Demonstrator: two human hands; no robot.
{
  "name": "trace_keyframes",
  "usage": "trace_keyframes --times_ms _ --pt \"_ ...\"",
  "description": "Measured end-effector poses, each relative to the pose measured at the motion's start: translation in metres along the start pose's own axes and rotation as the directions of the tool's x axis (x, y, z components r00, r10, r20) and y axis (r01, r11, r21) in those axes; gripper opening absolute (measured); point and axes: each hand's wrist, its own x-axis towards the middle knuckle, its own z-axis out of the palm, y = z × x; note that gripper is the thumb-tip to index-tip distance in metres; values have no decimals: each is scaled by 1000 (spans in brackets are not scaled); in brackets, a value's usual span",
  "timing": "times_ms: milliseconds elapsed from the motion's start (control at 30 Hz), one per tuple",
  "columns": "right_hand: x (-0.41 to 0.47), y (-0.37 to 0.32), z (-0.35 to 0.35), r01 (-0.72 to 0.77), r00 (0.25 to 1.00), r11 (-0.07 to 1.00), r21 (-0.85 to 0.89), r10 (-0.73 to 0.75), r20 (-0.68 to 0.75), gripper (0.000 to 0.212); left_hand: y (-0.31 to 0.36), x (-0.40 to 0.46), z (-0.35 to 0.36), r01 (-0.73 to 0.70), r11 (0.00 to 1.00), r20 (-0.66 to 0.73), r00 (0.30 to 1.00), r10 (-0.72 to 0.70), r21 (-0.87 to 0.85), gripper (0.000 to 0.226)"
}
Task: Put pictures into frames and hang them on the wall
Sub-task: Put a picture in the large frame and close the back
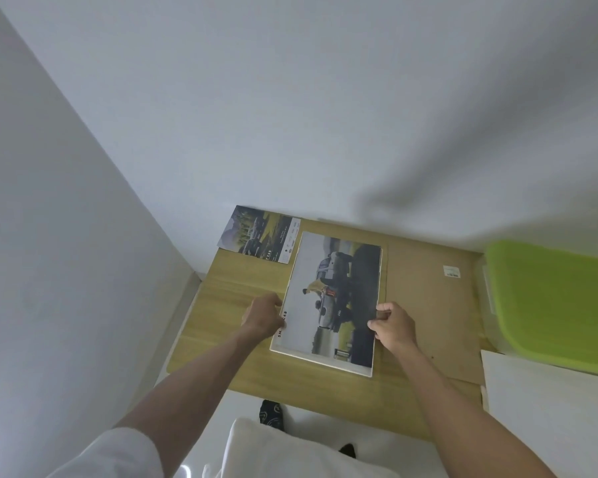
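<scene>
Picture (339, 298), the truck print, lies flat on a white frame (325, 361) near the middle of the wooden table (221, 298), long side running away from you. Frame's white edge shows along the near and left sides, so the print looks roughly squared on it, not yet sealed in.

Your left hand (263, 313) is at the print's left edge, fingers curled and pinching it near the lettering. Your right hand (392, 324) pinches the right edge, thumb on top, directly across. Both hands grip the near half of the sheet, opposite each other. Probably so you can nudge it sideways and keep it flat while lining it up with the frame.

Second print (259, 238) sits at the far left corner of the table, against the wall (290, 115), partly tucked under the frame's far corner. Likely parked there for its own frame later.

Brown cardboard sheet (428, 305) lies just right of the frame, touching or nearly so; small label (452, 271) on it. Could be the backing board, can't tell for sure. Green lid (553, 301) on a clear bin at the right edge. White board (549, 408) at near right.

Step in hand: seating the print. Nothing hung yet; early in the task.
</scene>
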Motion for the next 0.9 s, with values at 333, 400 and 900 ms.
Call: trace_keyframes --times_ms 333,400,900 --pt "-10 -3 0 -8 996 999 -46 12 90 65 2 4 -15 -5 999 164 986 -2 41 42" --pt "-11 -3 0 1 995 999 -44 3 97 69 2 6 -17 -15 998 182 983 4 59 42" --pt "-20 -25 10 112 992 901 -420 -74 105 69 29 19 -9 -547 550 401 837 372 632 93"
